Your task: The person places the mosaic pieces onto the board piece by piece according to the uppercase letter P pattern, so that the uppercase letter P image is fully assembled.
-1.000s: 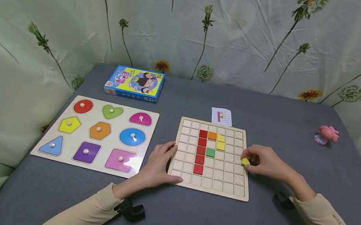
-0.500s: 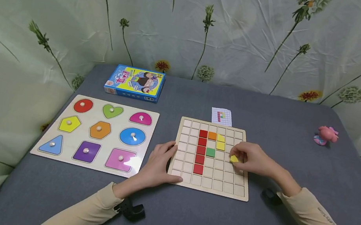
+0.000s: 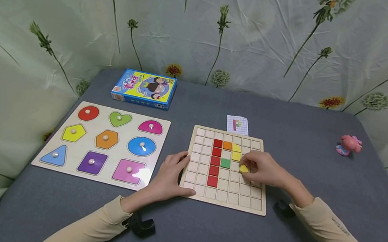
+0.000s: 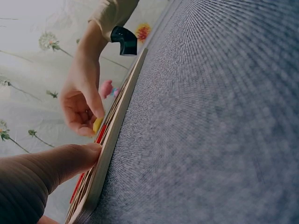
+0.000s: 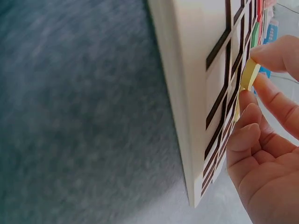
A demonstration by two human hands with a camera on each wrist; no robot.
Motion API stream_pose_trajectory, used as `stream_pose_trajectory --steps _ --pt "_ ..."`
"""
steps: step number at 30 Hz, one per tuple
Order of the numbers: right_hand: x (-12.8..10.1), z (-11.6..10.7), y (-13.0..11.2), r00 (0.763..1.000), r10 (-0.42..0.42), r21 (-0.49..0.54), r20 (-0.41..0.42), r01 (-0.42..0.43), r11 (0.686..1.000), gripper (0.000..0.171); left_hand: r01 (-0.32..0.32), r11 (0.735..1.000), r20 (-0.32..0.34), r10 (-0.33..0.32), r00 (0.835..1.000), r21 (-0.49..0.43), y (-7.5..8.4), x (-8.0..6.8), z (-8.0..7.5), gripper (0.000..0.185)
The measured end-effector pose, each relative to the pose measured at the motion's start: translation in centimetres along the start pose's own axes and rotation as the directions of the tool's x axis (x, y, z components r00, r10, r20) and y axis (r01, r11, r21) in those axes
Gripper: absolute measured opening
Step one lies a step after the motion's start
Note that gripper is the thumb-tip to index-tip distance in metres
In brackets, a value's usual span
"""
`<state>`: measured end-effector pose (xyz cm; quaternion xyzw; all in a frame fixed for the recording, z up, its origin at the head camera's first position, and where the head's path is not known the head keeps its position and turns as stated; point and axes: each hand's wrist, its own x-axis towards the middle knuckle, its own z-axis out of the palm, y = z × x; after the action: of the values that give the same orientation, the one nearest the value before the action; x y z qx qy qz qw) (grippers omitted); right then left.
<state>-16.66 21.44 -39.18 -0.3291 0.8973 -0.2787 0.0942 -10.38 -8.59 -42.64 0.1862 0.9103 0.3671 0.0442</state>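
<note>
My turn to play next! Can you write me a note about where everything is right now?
Right hand: pinches a yellow tile just over the grid board, right of the green tile.
Left hand: open, resting on the board's left edge.
On the board: a red column of five, an orange tile and two yellow tiles.
Pattern card lies behind the board.
Done: those nine tiles sit in cells.
Left: the held tile is not yet set down; most cells are bare.
</note>
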Motion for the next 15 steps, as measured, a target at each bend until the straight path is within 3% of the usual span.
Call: stream_pose_trajectory --steps 15 --pt "0.15 0.34 -0.34 0.999 0.033 -0.042 -0.019 -0.034 0.999 0.024 0.001 1.000 0.003 -0.001 1.000 -0.001 0.01 -0.01 -0.01 0.094"
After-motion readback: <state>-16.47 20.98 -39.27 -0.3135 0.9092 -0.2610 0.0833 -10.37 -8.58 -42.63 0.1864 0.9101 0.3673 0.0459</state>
